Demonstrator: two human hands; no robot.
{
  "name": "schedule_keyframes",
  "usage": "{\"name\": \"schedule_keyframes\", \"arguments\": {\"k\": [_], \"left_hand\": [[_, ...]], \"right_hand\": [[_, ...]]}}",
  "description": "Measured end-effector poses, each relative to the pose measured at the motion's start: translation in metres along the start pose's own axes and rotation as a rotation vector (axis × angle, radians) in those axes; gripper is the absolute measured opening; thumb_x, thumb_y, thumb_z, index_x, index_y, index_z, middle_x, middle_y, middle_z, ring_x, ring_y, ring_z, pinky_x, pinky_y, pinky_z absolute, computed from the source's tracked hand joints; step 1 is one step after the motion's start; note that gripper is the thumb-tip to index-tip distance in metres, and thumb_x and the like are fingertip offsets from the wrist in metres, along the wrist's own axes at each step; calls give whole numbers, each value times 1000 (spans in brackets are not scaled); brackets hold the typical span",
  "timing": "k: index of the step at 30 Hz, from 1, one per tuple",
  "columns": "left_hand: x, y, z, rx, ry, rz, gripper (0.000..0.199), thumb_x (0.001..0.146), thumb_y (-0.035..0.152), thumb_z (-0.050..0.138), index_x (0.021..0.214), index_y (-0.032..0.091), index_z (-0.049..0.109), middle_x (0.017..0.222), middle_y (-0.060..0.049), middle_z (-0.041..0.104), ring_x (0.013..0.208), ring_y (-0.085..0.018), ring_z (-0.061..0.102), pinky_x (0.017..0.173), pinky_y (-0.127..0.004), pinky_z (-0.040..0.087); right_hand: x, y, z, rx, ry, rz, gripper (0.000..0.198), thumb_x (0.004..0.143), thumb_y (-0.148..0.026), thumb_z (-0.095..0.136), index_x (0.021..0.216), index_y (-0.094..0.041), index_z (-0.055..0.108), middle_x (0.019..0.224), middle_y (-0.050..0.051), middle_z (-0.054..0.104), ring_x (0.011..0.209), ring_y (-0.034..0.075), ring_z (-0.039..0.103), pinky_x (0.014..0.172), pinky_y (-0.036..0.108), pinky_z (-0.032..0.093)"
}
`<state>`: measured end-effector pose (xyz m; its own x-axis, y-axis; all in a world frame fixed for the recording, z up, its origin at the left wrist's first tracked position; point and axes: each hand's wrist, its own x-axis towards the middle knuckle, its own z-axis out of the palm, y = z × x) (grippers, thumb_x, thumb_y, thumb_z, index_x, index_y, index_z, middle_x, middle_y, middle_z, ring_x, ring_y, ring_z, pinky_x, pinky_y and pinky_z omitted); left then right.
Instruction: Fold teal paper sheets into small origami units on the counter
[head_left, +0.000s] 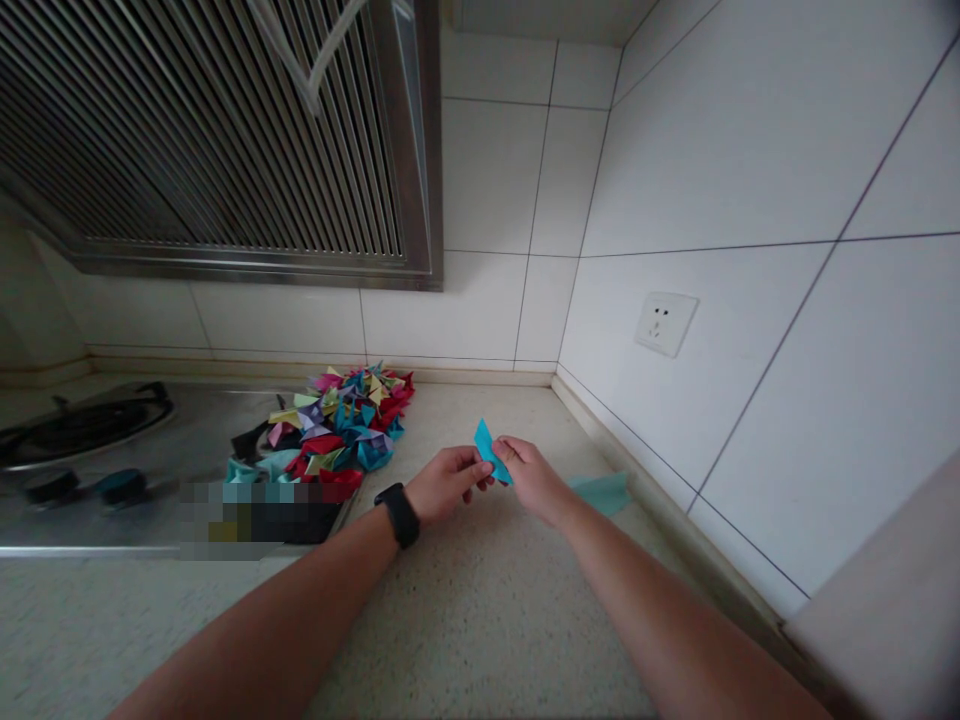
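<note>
A small piece of blue paper (483, 440) is pinched between both hands, out in front of the person over the pale speckled desk (472, 610). It is a bright, even sky blue. The visible part is narrow and slants from upper left to lower right, with straight, clean edges and a pointed top end that sticks up above the fingers. It looks folded, but its middle and lower part are partly covered by the fingers, so its full shape cannot be told.

The left hand (448, 484), with a black watch (400, 515) at the wrist, grips the paper's lower left side, thumb on the near face and fingers curled. The right hand (534, 482) grips its right side, with the thumb on the paper.

Near the right wrist lies a flat sheet (606, 492) of duller, greener blue, partly hidden by the arm. To the left, a heap of folded papers (337, 430) in red, blue, purple, yellow, pink and pale green covers the right end of the stove (204, 412).
</note>
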<state>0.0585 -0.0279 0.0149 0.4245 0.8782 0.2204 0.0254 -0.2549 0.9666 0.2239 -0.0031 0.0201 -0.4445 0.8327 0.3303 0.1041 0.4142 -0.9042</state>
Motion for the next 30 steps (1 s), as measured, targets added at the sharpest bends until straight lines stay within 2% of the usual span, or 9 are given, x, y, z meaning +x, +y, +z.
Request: {"name": "schedule_keyframes", "arguments": {"k": [3, 8, 16, 23, 26, 30], "left_hand": [[0, 0, -1, 17, 7, -4, 41, 81, 51, 57, 84, 10, 55, 75, -4, 56, 59, -8, 48, 49, -20, 39], [1, -2, 0, 134, 59, -31, 39, 83, 49, 54, 82, 11, 55, 75, -4, 57, 60, -9, 49, 48, -19, 38], [-2, -1, 5, 91, -4, -38, 39, 83, 49, 54, 86, 10, 58, 81, -6, 60, 61, -9, 50, 48, -20, 39], [-1, 0, 3, 195, 61, -44, 39, 83, 48, 53, 83, 10, 61, 74, -5, 59, 57, -9, 49, 46, -20, 36], [-1, 1, 3, 184, 50, -43, 39, 83, 48, 53, 84, 10, 61, 75, -5, 60, 56, -9, 48, 47, -20, 36], [-1, 1, 4, 116, 33, -23, 39, 83, 48, 55, 84, 9, 61, 77, -6, 60, 57, -8, 48, 47, -19, 36]], "right_hand": [[0, 2, 0, 6, 4, 5, 39, 93, -50, 40, 78, -16, 52, 67, 1, 54, 62, 12, 49, 58, 24, 36], [0, 4, -6, -146, 14, -16, 41, 92, -52, 41, 76, -15, 52, 65, 0, 48, 60, 11, 42, 56, 23, 32], [-2, 0, -8, -195, 3, -66, 39, 93, -50, 39, 77, -16, 52, 71, 1, 52, 68, 12, 47, 65, 24, 35], [-1, 2, -7, -248, -6, -78, 43, 95, -50, 34, 76, -16, 52, 71, 2, 54, 70, 13, 49, 66, 25, 36], [-1, 2, -5, -273, 9, -54, 44, 95, -51, 35, 75, -16, 53, 68, 2, 55, 65, 13, 49, 63, 25, 35], [-2, -2, -1, -189, -5, -21, 45, 95, -51, 35, 73, -16, 52, 64, 1, 54, 57, 11, 48, 58, 24, 35]]}}
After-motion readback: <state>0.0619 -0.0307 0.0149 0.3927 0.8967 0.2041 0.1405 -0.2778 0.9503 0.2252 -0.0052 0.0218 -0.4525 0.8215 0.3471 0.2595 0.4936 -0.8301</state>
